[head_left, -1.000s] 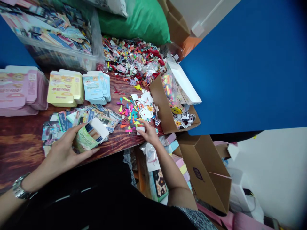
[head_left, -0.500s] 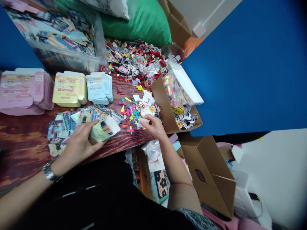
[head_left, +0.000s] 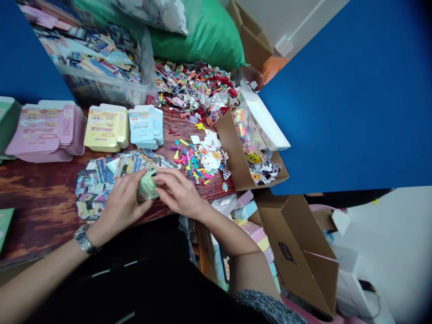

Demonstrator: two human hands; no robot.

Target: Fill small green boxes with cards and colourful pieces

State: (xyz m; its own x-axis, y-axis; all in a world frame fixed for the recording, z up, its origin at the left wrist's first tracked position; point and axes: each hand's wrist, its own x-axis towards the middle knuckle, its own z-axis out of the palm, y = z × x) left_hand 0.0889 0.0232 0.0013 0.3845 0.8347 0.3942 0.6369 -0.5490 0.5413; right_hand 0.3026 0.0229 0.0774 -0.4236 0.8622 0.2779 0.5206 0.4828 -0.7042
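Here, a green carton (head_left: pixel 146 187) sits between left hand (head_left: pixel 123 202) and right hand (head_left: pixel 178 191)

A left hand (head_left: pixel 123 209) and a right hand (head_left: pixel 178 193) meet on either side of a small green paper carton (head_left: pixel 146 186), above the near side of the brown wood-grain tabletop (head_left: pixel 40 189). Under and behind the left hand lies a spread of printed rectangular cards (head_left: pixel 97 184). Behind the cards, a row runs left to right: a stack of flat pink cartons (head_left: pixel 43 130), a stack of flat yellow cartons (head_left: pixel 106 128), a stack of flat pale blue cartons (head_left: pixel 145 128). A clear plastic bin (head_left: pixel 97 76) sits behind that row. Right of the hands lie scattered bright paper cut-outs (head_left: pixel 199 159), with a heap of mixed small pieces (head_left: pixel 195 90) beyond them and an open brown cardboard box (head_left: pixel 229 148) to their right
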